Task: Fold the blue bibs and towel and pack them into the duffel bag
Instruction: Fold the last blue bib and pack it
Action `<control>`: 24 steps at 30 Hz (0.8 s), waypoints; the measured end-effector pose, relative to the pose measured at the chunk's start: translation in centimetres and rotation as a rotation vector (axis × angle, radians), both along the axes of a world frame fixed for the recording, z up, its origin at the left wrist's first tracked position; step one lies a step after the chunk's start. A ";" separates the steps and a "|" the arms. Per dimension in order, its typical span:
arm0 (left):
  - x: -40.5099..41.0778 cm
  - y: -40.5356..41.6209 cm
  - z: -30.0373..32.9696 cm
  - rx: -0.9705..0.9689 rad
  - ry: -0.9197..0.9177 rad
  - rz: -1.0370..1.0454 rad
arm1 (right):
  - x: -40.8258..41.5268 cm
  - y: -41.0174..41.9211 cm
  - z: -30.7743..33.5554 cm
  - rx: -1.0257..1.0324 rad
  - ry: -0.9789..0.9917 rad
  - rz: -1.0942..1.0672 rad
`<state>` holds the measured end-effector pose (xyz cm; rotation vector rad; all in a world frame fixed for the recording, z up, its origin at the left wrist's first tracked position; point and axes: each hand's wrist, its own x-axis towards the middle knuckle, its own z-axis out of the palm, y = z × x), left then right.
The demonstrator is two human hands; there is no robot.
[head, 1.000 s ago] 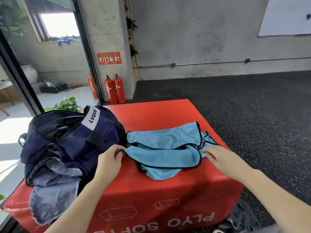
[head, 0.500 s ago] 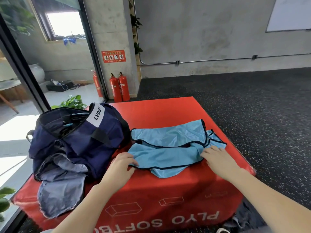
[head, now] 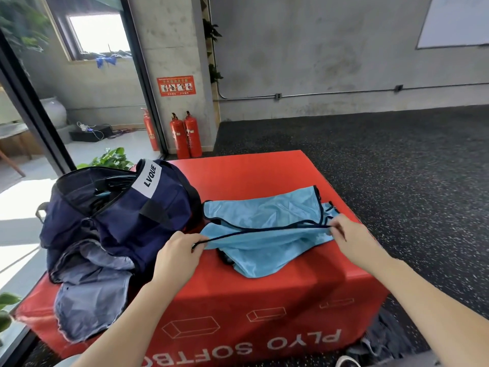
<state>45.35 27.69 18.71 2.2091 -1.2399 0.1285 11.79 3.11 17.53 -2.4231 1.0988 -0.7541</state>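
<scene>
A light blue bib (head: 264, 221) with dark trim lies crumpled on the red soft box (head: 251, 176). My left hand (head: 180, 252) pinches the bib's dark-edged hem at its left end. My right hand (head: 346, 234) pinches the same hem at its right end, and the edge is stretched taut and lifted between them. The navy duffel bag (head: 119, 207) marked LVQUE sits open on the box's left side, with dark contents inside. A grey-blue towel (head: 90, 295) hangs crumpled from the bag's front down over the box's left corner.
Two red fire extinguishers (head: 186, 135) stand by the concrete pillar behind the box. Green plants (head: 111, 160) sit left of the bag by the glass door. Dark speckled floor (head: 397, 160) spreads to the right. A grey cloth (head: 381, 343) lies on the floor at the box's right foot.
Both hands went from resting flat on the bib's ends to pinching its hem and raising it taut. The bib's front layer has lifted off the box.
</scene>
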 end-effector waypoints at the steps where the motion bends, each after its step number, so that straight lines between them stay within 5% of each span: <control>1: 0.0 0.1 0.0 0.002 -0.008 -0.004 | -0.6 0.1 0.5 0.006 -0.087 -0.024; 4: -0.4 0.2 -0.1 -0.061 0.019 -0.069 | -1.9 0.7 1.3 -0.006 -0.135 -0.033; 7: -1.1 0.5 -0.1 -0.054 0.047 -0.172 | -3.5 0.7 0.9 -0.036 0.096 -0.003; 12: -1.8 1.7 -0.3 0.405 0.034 -0.253 | -4.6 1.2 -0.1 0.087 0.542 0.073; 24: -2.7 -5.4 0.0 0.076 0.048 -0.219 | 5.7 0.4 0.2 0.001 0.126 0.111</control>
